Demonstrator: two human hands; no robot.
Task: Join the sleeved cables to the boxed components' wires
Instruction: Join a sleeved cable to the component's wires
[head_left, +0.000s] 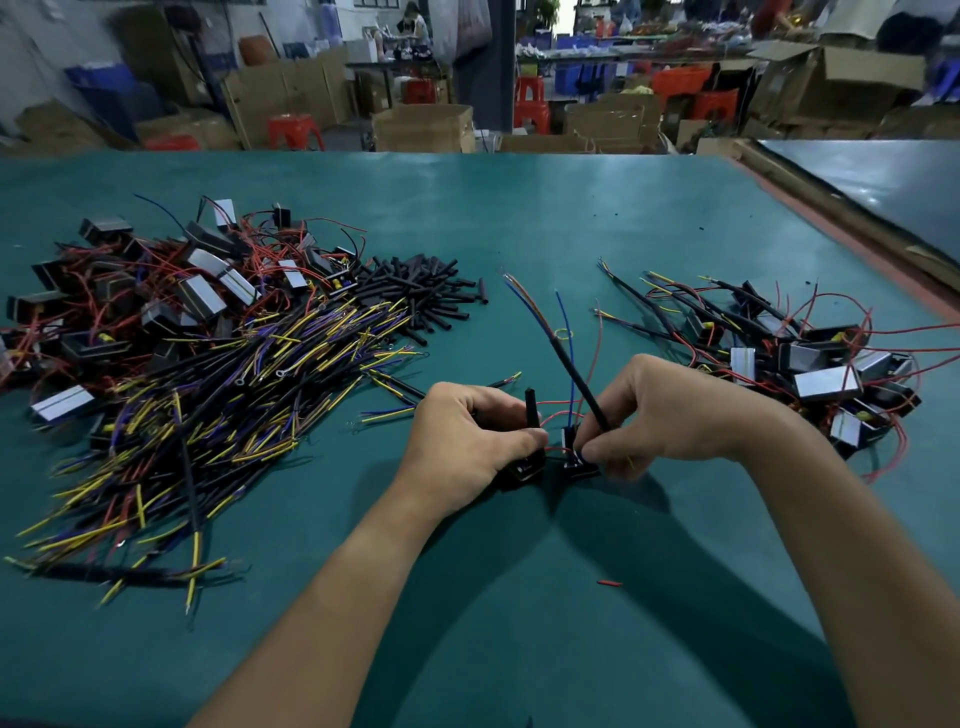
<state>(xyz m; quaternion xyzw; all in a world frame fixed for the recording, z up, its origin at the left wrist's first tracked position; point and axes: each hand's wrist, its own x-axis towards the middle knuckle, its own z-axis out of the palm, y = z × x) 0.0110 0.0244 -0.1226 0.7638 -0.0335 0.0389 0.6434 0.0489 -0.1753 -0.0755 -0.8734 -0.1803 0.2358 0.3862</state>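
Teal table (519, 208): boxed component (525, 470), sleeved cable (571, 375)

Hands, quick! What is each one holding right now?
Left hand: closed on a short black tube and a black box.
Right hand: closed, pinching the sleeved cable.

This is a small factory workshop for assembly by hand. A wide green work table (519, 218) carries big heaps of sleeved cables (208, 415) and boxed components (197, 296). Behind it stand many cardboard boxes (423, 127), red plastic stools (531, 104) and blue crates (576, 78). 1 other person (415, 26) is at a far table.
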